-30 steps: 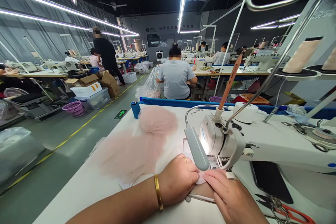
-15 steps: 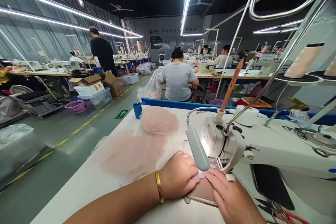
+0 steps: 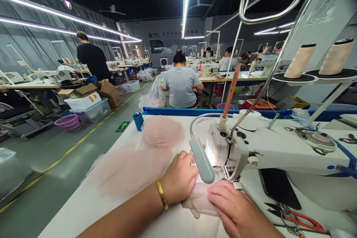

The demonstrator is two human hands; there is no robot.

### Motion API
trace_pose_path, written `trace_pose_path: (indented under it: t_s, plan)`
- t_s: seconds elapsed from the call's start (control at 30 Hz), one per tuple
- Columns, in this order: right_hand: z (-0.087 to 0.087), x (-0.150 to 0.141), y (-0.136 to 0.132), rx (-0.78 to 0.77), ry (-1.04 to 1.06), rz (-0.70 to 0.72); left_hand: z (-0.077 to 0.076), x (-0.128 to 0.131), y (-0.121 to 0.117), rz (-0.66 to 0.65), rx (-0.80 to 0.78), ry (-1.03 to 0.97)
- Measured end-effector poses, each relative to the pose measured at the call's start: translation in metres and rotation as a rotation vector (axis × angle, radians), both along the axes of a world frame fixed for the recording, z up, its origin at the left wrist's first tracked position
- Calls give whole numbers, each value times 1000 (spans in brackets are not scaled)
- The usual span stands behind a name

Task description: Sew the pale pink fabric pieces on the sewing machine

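Observation:
My left hand (image 3: 180, 180), with a gold bangle at the wrist and a ring, rests curled on a small pale pink fabric piece (image 3: 196, 200) on the white table (image 3: 92, 208). My right hand (image 3: 235, 210) presses its fingers flat on the same piece from the right. Both hands sit just in front of the needle area of the white sewing machine (image 3: 251, 148), under its grey lamp (image 3: 200, 160). The needle itself is hidden behind the lamp.
Sheer pink tulle pieces (image 3: 139, 163) lie left of my hands, with a blue thread spool (image 3: 137, 121) behind them. Red-handled scissors (image 3: 298, 221) and a black phone (image 3: 279, 187) lie to the right. Thread cones (image 3: 299, 59) stand on a rack. Other workers sit at machines ahead.
My left hand has slid forward and left toward the machine's lamp, and the fabric piece is bunched more between both hands. The view has shifted slightly rightward.

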State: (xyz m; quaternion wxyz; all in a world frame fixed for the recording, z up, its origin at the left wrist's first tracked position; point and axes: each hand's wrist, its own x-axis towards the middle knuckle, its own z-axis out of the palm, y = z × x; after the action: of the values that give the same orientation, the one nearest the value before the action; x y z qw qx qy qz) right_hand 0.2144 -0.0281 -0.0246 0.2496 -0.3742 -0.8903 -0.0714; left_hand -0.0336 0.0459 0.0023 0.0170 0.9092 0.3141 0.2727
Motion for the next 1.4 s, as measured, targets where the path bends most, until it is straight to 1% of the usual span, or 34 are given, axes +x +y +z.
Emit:
trace_pose_path:
  t_s: [0.03, 0.1, 0.13, 0.17, 0.2, 0.27, 0.33, 0.37, 0.47, 0.63, 0.8, 0.93, 1.07, 1.17, 1.4]
  plan:
    - [-2, 8, 3, 7, -6, -113, -1, 0, -2, 2, -6, 2]
    - [-6, 26, 8, 84, -7, -334, -2, -1, -10, -29, -47, 34]
    - [-8, 32, 9, 125, 0, -403, -2, 0, -16, -58, -68, 57]
    - [-9, 36, 9, 161, 19, -426, -2, 0, -20, -87, -86, 78]
    - [-10, 36, 8, 185, 42, -394, -2, 0, -25, -117, -97, 92]
    - [-7, 26, 3, 190, 76, -251, -2, 2, -30, -165, -110, 105]
    - [-3, 11, -3, 146, 71, -90, -2, 3, -32, -208, -119, 116]
    - [-1, 5, -5, 108, 61, -35, -3, 4, -31, -225, -126, 126]
    - [1, -3, -8, 26, 75, 17, -3, 4, -30, -231, -155, 175]
    - [-5, 5, -7, -35, 62, -1, -4, 4, -33, -219, -115, 218]
    - [-4, 3, -5, 58, 79, 19, -2, 5, -35, -234, -98, 226]
    - [-4, 4, -4, 81, 66, 1, -1, 7, -35, -218, -74, 244]
    - [-5, 7, -4, 119, -22, -29, -6, 8, -35, -193, -56, 215]
    - [-8, 6, -3, 145, -27, -62, -10, 8, -35, -197, -46, 184]
    - [-24, 5, 2, 27, -94, -202, -11, 10, -31, -142, -36, 158]
